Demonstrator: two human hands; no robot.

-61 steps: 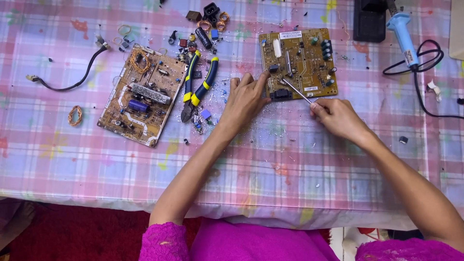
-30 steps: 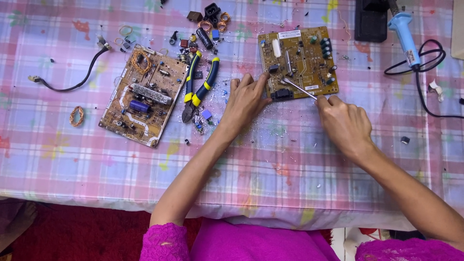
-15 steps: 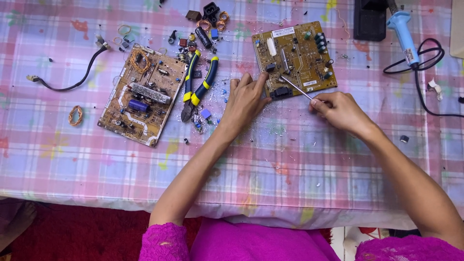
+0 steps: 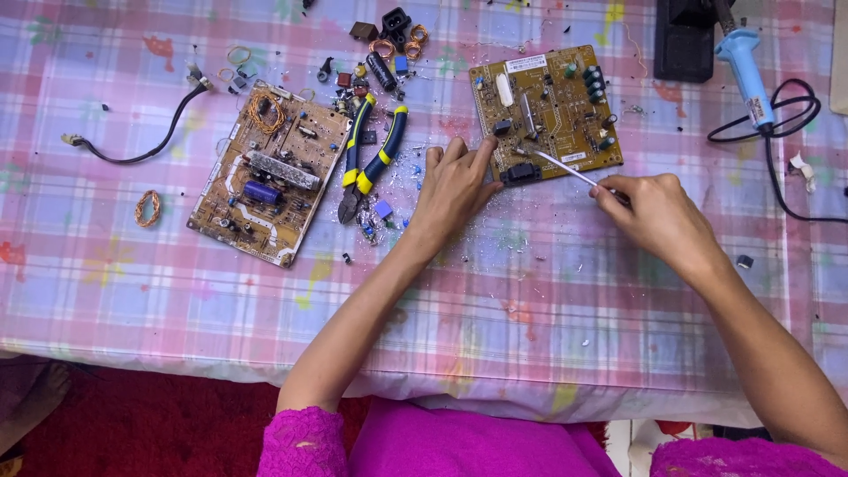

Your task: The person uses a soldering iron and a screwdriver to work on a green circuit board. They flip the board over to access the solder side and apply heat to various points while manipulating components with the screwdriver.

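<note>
Circuit board [image 4: 552,110] under left hand [image 4: 455,190] fingertips, right hand [image 4: 654,212] gripping tweezers [image 4: 565,168]

Tabletop [image 4: 548,291] showing pink-lilac-white plaid; both circuit boards [image 4: 546,110] looking yellow-brown; pliers [image 4: 371,155] wearing blue-yellow handles; soldering iron [image 4: 746,75] showing light blue; sleeves [image 4: 305,442] glowing magenta.

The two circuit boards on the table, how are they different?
The right circuit board is being worked on: the left hand steadies its edge and the right hand pokes it with a thin metal tool. The left circuit board lies untouched beside the pliers. The left circuit board carries a copper coil and a blue cylinder; the right circuit board has a row of small dark cylinders. Both are yellowish-brown, lying flat and tilted.
</note>
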